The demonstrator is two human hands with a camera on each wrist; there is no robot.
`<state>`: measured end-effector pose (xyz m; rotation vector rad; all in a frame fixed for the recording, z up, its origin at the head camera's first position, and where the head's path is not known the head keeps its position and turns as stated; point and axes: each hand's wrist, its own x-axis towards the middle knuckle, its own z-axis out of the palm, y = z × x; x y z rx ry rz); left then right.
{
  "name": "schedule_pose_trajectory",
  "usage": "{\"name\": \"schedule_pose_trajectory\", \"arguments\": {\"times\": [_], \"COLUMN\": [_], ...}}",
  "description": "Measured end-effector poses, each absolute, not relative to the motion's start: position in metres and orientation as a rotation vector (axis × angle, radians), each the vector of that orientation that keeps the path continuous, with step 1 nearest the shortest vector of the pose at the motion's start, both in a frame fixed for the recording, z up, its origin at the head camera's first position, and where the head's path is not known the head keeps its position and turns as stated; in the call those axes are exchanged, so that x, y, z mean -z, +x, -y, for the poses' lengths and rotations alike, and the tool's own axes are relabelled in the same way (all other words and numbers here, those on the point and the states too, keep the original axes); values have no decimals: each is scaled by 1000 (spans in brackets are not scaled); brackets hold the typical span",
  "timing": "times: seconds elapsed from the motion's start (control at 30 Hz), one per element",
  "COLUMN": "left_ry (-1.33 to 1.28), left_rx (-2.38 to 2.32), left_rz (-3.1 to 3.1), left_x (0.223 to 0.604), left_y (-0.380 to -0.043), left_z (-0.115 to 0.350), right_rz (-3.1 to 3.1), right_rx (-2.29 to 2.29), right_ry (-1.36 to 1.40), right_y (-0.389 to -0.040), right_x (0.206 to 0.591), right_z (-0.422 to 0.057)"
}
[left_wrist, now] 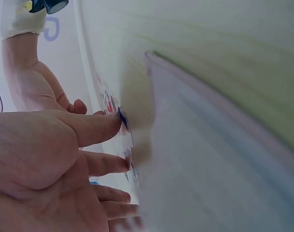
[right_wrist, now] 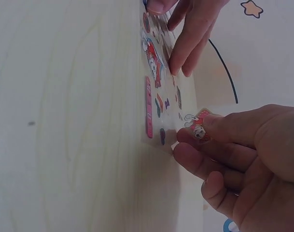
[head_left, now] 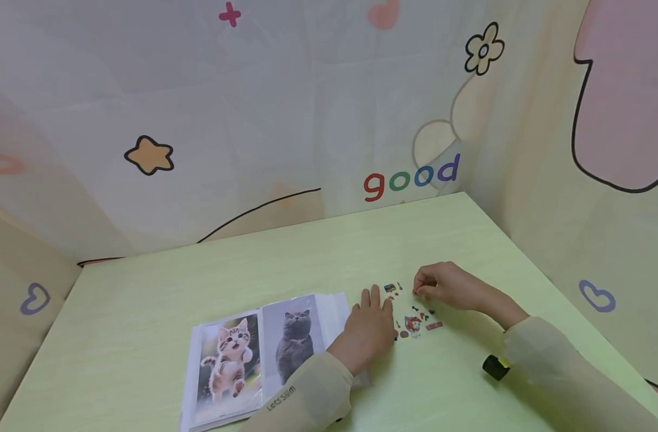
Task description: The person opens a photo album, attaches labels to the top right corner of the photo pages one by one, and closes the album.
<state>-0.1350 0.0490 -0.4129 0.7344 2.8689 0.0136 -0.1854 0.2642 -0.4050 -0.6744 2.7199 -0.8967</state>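
**Right hand [head_left: 448, 287] pinching one small sticker [right_wrist: 200, 128] beside one sticker sheet [head_left: 404, 307]**

Two hands are working at the right side of one pale green table [head_left: 134, 288]. The right grip is clamping the sticker, red and white with a pictured figure, between thumb and finger, just right of the sheet's far part. The sticker's free part is pointing out beyond the thumb, away from the palm; the thumb is covering some of it, so its long axis cannot be told.

The left hand [head_left: 369, 327] is resting on the sheet's left edge, fingers apart and fairly straight. The sheet is carrying one larger red figure [head_left: 412, 324], one pink strip [head_left: 434, 326] with its long axis running left to right, and smaller pieces too tiny to count.

To the left, one open album [head_left: 331, 306] is showing two photos: a striped kitten [head_left: 229, 360] and a grey cat [head_left: 296, 345], both heads pointing far.

The left sleeve [head_left: 313, 384] is bearing what looks like "Lets Slim"; the far backdrop [head_left: 253, 120] is reading "good" in coloured letters.
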Motion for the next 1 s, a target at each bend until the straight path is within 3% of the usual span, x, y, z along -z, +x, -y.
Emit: {"name": "schedule_pose_trajectory", "arguments": {"times": [1.0], "left_ry": [695], "left_rx": [-66], "left_rz": [-2851], "left_x": [414], "left_y": [-138], "left_z": [-46], "right_rz": [-2773], "right_rx": [826], "right_ry": [-643], "right_y": [-170], "right_x": [400], "right_z": [-259]}}
